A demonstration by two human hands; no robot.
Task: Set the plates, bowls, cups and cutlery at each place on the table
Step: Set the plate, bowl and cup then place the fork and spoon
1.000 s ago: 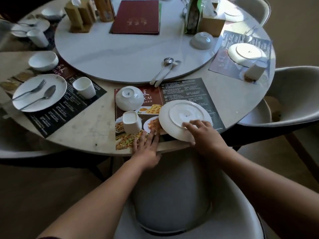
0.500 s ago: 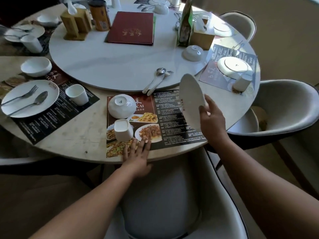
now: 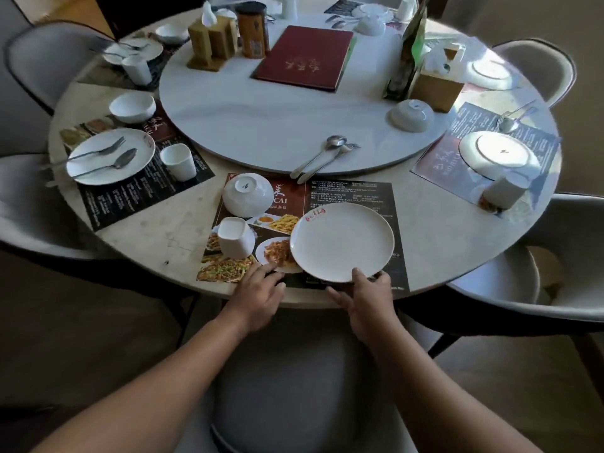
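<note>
Gripping near rim of round white ceramic plate [image 3: 341, 241] with right hand [image 3: 369, 302], thumb on top, left hand [image 3: 258, 295] resting flat, fingers relaxed, on printed paper placemat [image 3: 353, 191] just left.

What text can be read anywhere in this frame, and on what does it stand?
"CAI": on the near placemat, beside the upturned bowl.
Red stamp on the plate rim: too blurred to read.
Gold characters on the red menu book: not legible.
Fine print on every placemat: too small.
</note>
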